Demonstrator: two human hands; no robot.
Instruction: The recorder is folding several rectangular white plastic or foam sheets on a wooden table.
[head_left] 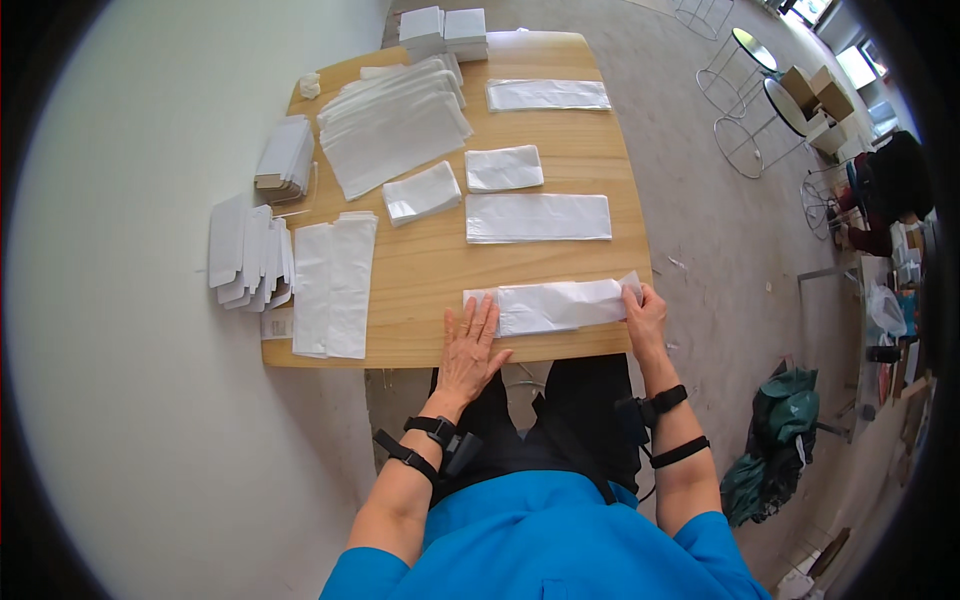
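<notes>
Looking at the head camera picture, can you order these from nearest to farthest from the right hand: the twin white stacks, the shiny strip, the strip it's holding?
From the right hand:
1. Held strip: in its fingers, at the table's near edge.
2. Shiny strip: toward the table's far right.
3. Twin white stacks: at the far edge, left of the strip.

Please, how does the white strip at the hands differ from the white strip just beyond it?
The near strip is touched by the left hand and pinched by the right hand; the far strip is untouched. The near strip looks rumpled, while the far strip lies flatter. Both are white and lie on the wooden table.
</notes>
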